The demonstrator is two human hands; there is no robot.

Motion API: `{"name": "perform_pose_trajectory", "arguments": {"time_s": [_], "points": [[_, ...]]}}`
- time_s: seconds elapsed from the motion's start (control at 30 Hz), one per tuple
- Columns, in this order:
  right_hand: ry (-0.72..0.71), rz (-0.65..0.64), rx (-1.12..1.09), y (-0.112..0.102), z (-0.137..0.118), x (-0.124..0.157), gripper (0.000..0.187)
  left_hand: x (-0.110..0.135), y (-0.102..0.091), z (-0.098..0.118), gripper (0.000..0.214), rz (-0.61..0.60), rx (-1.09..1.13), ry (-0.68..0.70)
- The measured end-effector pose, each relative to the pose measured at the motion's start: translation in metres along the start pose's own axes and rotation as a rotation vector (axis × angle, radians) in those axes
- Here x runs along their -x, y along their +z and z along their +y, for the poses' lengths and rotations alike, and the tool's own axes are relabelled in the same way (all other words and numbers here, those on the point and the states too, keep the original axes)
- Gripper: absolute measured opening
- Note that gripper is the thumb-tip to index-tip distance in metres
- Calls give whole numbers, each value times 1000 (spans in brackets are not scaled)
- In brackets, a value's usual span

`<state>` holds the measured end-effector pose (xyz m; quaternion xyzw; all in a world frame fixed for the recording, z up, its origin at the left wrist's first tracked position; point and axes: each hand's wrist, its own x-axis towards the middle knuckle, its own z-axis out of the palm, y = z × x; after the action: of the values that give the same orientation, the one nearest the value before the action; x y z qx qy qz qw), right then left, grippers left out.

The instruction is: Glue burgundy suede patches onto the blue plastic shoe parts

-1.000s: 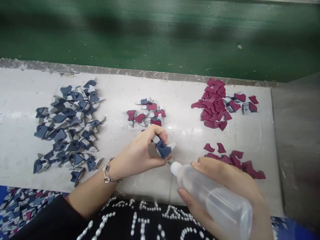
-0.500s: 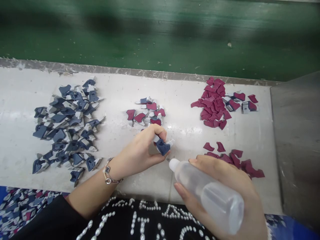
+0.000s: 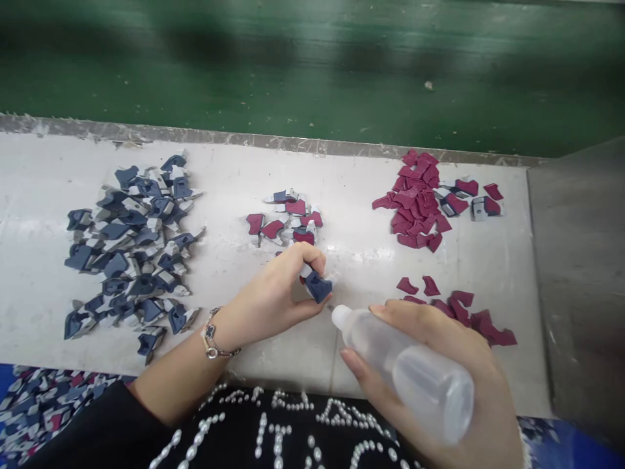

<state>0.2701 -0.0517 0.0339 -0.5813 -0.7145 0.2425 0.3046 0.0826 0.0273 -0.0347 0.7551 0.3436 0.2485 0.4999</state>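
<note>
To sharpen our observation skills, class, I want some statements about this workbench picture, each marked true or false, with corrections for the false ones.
1. The left hand pinches a navy-and-grey plastic part. True.
2. The right hand holds scissors. False: it holds a clear squeeze bottle.
3. The bottle's nozzle points toward the held part. True.
4. The pile of navy parts lies to the person's right. False: it lies to the left, and the maroon pieces lie to the right.
5. A bracelet sits on the left wrist. True.
</note>
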Motion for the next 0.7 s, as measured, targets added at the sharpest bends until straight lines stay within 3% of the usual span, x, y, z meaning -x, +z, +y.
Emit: {"name": "perform_pose_trajectory", "arguments": {"time_s": [0.17, 0.7], "points": [[93, 122, -16, -1, 4, 3, 20, 1, 0, 1, 39, -36, 13, -26], [122, 131, -19, -5, 4, 5, 21, 1, 0, 3, 35, -38, 68, -35]]}}
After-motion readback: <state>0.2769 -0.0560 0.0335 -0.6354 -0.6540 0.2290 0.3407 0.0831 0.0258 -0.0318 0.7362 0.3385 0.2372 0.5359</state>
